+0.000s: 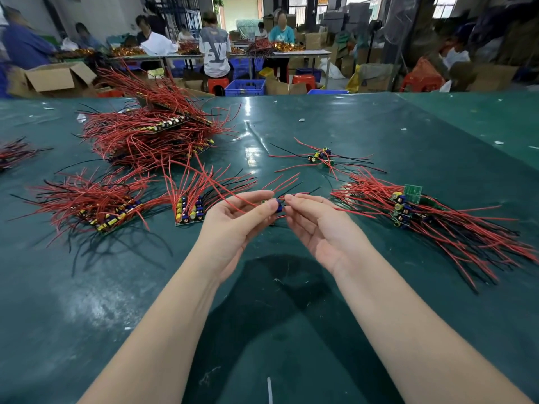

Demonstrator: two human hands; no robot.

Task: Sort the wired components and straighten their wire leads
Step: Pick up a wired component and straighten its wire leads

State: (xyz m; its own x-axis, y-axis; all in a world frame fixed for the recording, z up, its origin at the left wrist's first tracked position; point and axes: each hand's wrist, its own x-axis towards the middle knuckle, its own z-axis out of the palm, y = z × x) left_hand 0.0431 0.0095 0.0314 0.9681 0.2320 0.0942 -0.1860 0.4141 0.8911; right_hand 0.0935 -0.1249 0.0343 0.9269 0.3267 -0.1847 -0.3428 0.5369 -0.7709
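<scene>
Both hands are raised palm-up over the green table (291, 330), meeting at one small wired component (278, 206) with a blue part. My left hand (233, 225) pinches it from the left, and a red lead (233, 196) runs across the fingers. My right hand (318, 225) pinches its right side, where red leads (354, 213) trail off to the right. A row of components on a board strip (189, 211) lies just left of my left hand. A sorted bundle with long red and black leads (437, 223) lies to the right.
A big heap of red-wired boards (151, 132) sits at the far left, another pile (96, 205) nearer left, and a few loose components (320, 156) beyond my hands. People work at tables in the background, among cardboard boxes and blue crates.
</scene>
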